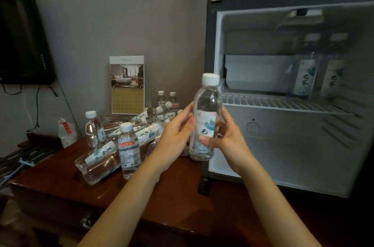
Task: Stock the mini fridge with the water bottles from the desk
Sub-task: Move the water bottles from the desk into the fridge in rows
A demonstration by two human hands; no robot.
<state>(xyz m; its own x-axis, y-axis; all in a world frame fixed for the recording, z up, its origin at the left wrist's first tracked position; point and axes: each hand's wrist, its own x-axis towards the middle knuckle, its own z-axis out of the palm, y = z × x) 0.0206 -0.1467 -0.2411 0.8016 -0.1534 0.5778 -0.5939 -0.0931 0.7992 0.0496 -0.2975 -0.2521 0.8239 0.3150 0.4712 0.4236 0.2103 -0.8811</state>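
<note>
Both hands, left hand (pixel 175 130) and right hand (pixel 228 139), have fingers closed around one upright water bottle (pixel 205 119), held above the worktop (pixel 60 184) before the open mini fridge (pixel 283 95). Two bottles (pixel 318 72) stand on the fridge's wire shelf (pixel 283 103).

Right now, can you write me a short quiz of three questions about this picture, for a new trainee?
1. True or false: the fridge door is closed.
2. How many bottles stand on the wire shelf inside the fridge?
3. What holds the upright bottle in front of the fridge? A) the left hand only B) both hands, the right hand too C) nothing, it stands on the desk

Key
1. False: the inside is open to view.
2. Two, at the right side: one bottle and its neighbour.
3. B
</note>
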